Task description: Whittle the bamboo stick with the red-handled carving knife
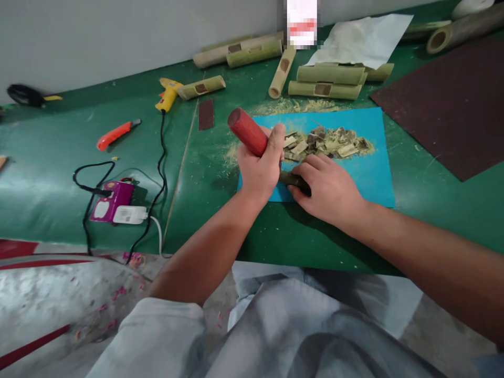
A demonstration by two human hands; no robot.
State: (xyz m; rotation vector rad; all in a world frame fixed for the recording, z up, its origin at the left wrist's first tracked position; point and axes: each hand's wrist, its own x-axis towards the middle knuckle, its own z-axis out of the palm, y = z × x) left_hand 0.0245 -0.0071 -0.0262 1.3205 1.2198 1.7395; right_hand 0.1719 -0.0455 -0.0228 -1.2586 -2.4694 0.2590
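Observation:
My left hand (pixel 258 170) is closed around a thick red cylinder (pixel 248 131), which slants up and to the left out of my fist; its lower end is hidden in the fist. Closed as well, my right hand (pixel 331 189) grips a short dark green rod (pixel 290 179) from above. The rod's left end reaches close to my left hand, and I cannot tell whether they touch. Both hands are over a blue sheet (pixel 378 184). Just beyond them on the sheet lies a heap of bamboo chips (pixel 326 143) and pale sawdust.
Cut bamboo tubes (pixel 255 52) with notches lie along the back, some under a white paper (pixel 358 39). To the left are a yellow glue gun (pixel 169 95), an orange utility knife (pixel 118 134) and a purple power block (pixel 114 199) with cords. A dark brown sheet (pixel 449 110) covers the right side.

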